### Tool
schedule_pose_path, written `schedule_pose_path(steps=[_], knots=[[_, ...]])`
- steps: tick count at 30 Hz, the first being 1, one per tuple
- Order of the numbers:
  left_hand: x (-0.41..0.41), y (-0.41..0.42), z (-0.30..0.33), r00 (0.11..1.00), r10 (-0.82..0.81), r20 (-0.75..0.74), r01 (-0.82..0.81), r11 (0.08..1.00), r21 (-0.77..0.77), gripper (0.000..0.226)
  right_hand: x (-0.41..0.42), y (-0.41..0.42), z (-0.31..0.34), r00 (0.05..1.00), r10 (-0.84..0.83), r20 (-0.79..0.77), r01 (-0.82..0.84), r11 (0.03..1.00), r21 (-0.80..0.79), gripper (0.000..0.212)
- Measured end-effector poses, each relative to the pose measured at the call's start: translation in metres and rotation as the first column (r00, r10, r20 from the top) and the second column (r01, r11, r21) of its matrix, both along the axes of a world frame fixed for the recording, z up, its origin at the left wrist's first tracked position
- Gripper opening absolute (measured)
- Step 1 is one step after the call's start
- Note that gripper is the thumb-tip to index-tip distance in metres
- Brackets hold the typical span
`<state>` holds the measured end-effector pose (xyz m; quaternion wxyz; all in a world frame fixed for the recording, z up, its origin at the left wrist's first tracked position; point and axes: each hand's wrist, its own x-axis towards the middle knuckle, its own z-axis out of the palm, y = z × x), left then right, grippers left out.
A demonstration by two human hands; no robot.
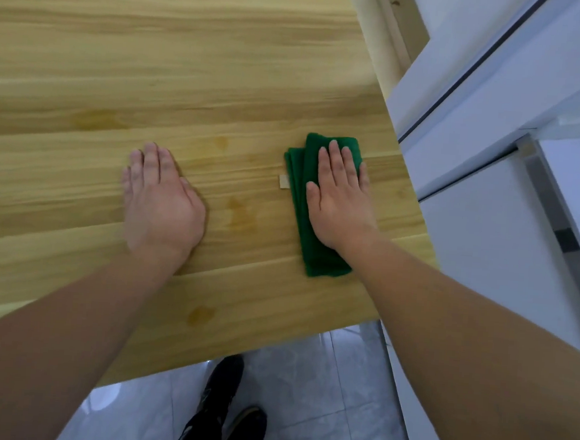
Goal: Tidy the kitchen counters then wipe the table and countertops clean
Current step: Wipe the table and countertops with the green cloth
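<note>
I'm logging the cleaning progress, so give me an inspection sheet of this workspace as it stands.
Surface: wooden table, darker patches in the wood.
Job's things: folded green cloth flat near the table's right edge.
Clutter: small pale tag beside the cloth.
Hands: left hand flat on bare wood; right hand pressing flat on the cloth.
Cables: nothing seen.
Surroundings: white cabinets on the right, grey tiled floor below.

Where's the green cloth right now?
In the head view the green cloth lies folded on the wooden table near its right edge, flat under the right hand, beside the white cabinets.
</note>
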<state>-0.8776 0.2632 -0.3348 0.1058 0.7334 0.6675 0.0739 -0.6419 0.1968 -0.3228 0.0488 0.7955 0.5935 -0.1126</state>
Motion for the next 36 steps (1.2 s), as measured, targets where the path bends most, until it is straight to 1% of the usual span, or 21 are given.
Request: schedule_pose_path(steps=[2, 5, 10, 13, 16, 22, 27, 32, 36], knots=[[0.000, 0.002, 0.000, 1.000, -0.009, -0.002, 0.009, 1.000, -0.010, 0.057, 0.004, 0.016, -0.001, 1.000, 0.010, -0.002, -0.010, 1.000, -0.004, 0.061], [-0.001, 0.003, -0.001, 1.000, -0.018, -0.005, 0.018, 1.000, -0.009, 0.057, 0.004, 0.018, -0.003, 1.000, 0.016, 0.006, -0.016, 1.000, 0.014, 0.061], [-0.001, -0.002, 0.002, 1.000, -0.010, 0.003, 0.010, 1.000, -0.022, 0.057, -0.016, -0.020, 0.001, 1.000, 0.018, -0.016, -0.017, 0.999, 0.046, 0.062], [0.000, -0.002, 0.004, 1.000, 0.000, 0.003, 0.000, 1.000, -0.021, 0.057, -0.036, -0.047, 0.002, 0.999, 0.042, -0.020, -0.042, 0.999, 0.029, 0.062], [0.001, -0.002, 0.005, 1.000, 0.011, 0.011, -0.011, 0.999, -0.032, 0.056, -0.038, -0.047, 0.001, 0.999, 0.031, -0.027, -0.031, 0.999, 0.014, 0.061], [0.003, 0.001, 0.006, 1.000, 0.022, 0.007, -0.022, 0.999, -0.034, 0.057, -0.032, -0.003, 0.003, 0.998, 0.054, -0.018, -0.054, 0.999, -0.008, 0.061], [0.002, 0.001, 0.005, 1.000, 0.002, 0.011, -0.002, 0.999, -0.036, 0.057, -0.034, 0.063, -0.001, 0.997, 0.071, -0.021, -0.071, 0.997, 0.017, 0.061], [0.002, 0.002, 0.000, 1.000, 0.013, 0.000, -0.013, 1.000, -0.022, 0.057, -0.030, 0.128, -0.003, 0.989, 0.147, -0.025, -0.146, 0.989, 0.035, 0.060], [0.001, 0.002, -0.003, 1.000, 0.022, -0.017, -0.022, 1.000, -0.016, 0.057, -0.042, 0.158, -0.008, 0.992, 0.123, -0.019, -0.121, 0.991, 0.056, 0.060]])
